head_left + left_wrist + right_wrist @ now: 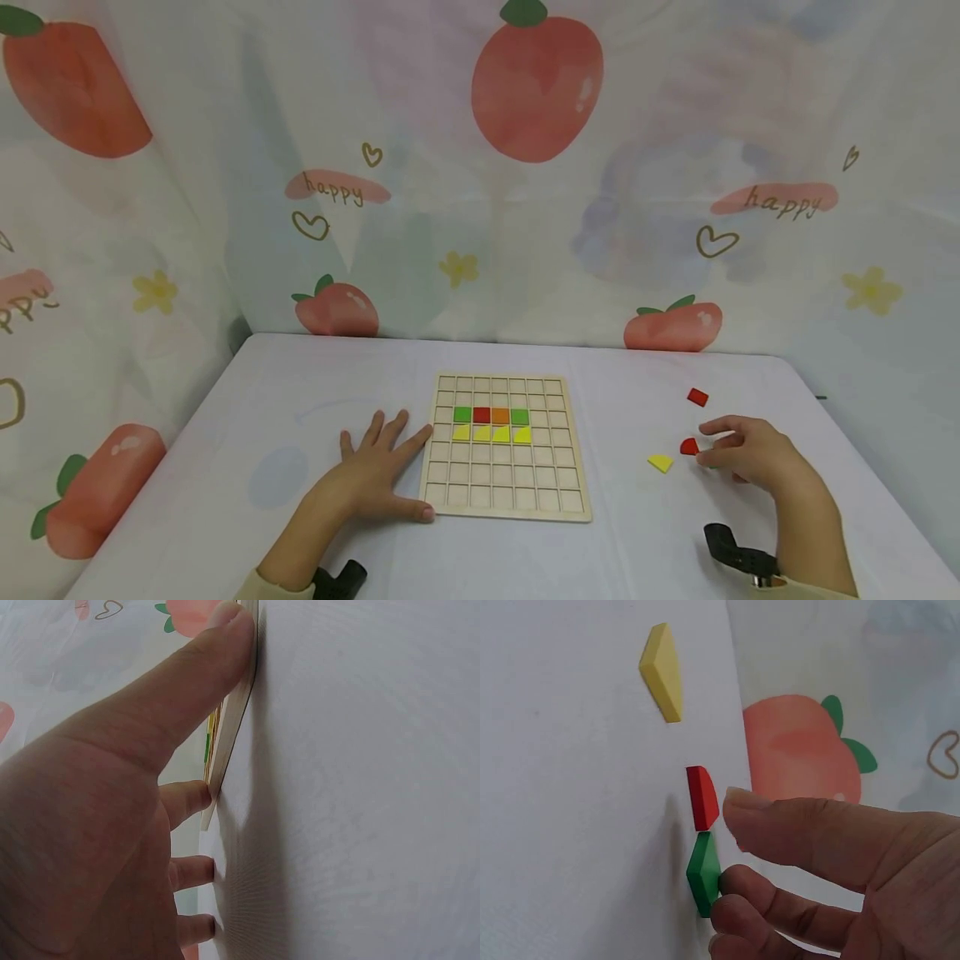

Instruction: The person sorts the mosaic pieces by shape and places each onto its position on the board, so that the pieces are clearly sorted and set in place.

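Observation:
A wooden grid board [504, 477] lies flat on the table. One row holds green, red and orange squares [500, 415]; below it lie half-yellow cells [501, 434]. My left hand [375, 479] is spread wide, its thumb and index finger touching the board's left edge. On the right, my right hand [757, 450] hovers with bent fingers, thumb apart from them, over small loose pieces. In the right wrist view its fingertips are at a green piece [703, 875], whether touching is unclear, and the thumb is by a red piece [703, 799]. A yellow piece [662, 673] lies farther off.
A red square piece [697, 397] lies beyond the right hand. White cloth covers the table [337, 367]. Printed fabric [420, 125] with fruit and hearts hangs behind and at the left side. Each wrist carries a black camera mount [738, 554].

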Action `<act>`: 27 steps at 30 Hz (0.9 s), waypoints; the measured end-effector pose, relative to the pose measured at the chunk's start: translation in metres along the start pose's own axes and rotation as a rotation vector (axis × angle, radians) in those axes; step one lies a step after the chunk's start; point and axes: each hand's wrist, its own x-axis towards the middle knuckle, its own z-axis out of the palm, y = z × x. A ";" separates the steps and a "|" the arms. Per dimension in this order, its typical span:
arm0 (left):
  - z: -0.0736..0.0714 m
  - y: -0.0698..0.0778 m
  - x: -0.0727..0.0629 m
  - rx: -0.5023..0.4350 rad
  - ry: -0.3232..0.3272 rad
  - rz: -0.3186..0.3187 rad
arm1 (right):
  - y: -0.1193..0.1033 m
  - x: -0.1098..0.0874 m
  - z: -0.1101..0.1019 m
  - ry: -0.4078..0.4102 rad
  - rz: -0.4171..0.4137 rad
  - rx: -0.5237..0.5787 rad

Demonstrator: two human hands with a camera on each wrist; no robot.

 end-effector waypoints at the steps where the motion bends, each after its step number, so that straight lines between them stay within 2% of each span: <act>1: 0.000 0.000 0.000 -0.001 0.000 0.001 | 0.001 0.001 0.001 -0.006 0.013 -0.014; 4: 0.000 -0.001 -0.001 -0.003 -0.001 0.001 | 0.002 0.004 0.003 -0.010 0.027 -0.051; 11: 0.000 -0.001 0.000 -0.003 -0.004 0.004 | 0.005 0.005 0.006 0.043 0.034 -0.089; 22: -0.002 0.001 -0.001 0.007 -0.002 -0.002 | 0.000 0.002 0.009 0.081 0.092 -0.076; 27: -0.002 0.001 -0.002 0.000 -0.002 -0.003 | 0.000 0.002 0.009 0.077 0.076 -0.072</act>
